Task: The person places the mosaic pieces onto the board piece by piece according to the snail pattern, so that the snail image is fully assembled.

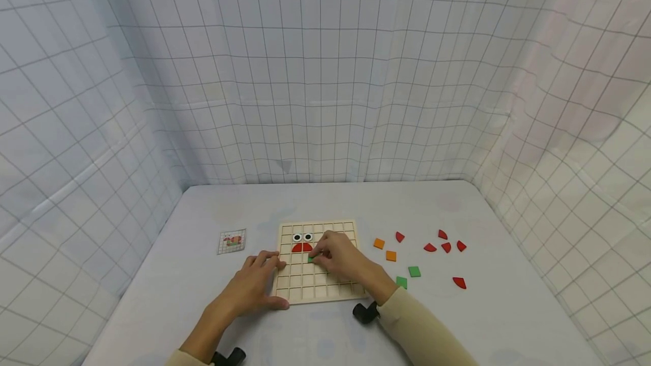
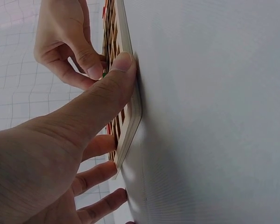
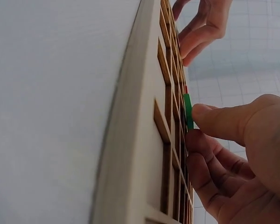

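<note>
A pale wooden grid board lies on the table. Two round black-and-white eye pieces sit in its cells, with two red quarter-circle pieces just below them. My right hand pinches a green square tile between thumb and fingertips, close over the cells under the red pieces. At the board's near left corner, my left hand rests with fingers spread along the left side and its thumb on the front edge.
Right of the board lie two orange squares, two green squares and several loose red quarter-circles. A small picture card with a grid lies to the left. Gridded white cloth surrounds the table's back and sides.
</note>
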### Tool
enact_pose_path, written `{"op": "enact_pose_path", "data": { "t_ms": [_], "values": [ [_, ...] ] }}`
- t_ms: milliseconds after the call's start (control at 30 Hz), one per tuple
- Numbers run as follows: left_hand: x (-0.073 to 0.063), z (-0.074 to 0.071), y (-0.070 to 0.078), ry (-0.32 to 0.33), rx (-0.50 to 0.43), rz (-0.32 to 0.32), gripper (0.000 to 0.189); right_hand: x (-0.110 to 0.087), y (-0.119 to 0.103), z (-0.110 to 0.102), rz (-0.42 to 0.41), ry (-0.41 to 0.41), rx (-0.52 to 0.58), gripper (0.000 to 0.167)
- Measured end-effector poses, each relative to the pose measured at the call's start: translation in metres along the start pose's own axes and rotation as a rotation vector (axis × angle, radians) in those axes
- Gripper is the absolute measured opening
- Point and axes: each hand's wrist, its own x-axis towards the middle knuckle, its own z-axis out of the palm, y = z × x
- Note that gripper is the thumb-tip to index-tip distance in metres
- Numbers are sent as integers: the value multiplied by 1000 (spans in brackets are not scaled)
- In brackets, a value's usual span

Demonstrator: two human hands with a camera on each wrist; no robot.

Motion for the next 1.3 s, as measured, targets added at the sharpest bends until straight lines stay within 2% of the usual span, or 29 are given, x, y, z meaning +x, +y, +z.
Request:
{"op": "enact_pose_path", "data": {
  "t_ms": [400, 667, 1300],
  "values": [
    [0, 2, -3, 1, -1, 15, 86, 6, -6, 1, 62, -13, 26, 12],
    [2, 2, -5, 0, -3, 20, 85, 11, -6, 4, 50, 0, 5, 8],
    [4, 0, -4, -13, -7, 9, 85, 17, -9, 12, 113, 9, 20, 11]
  ]
}}
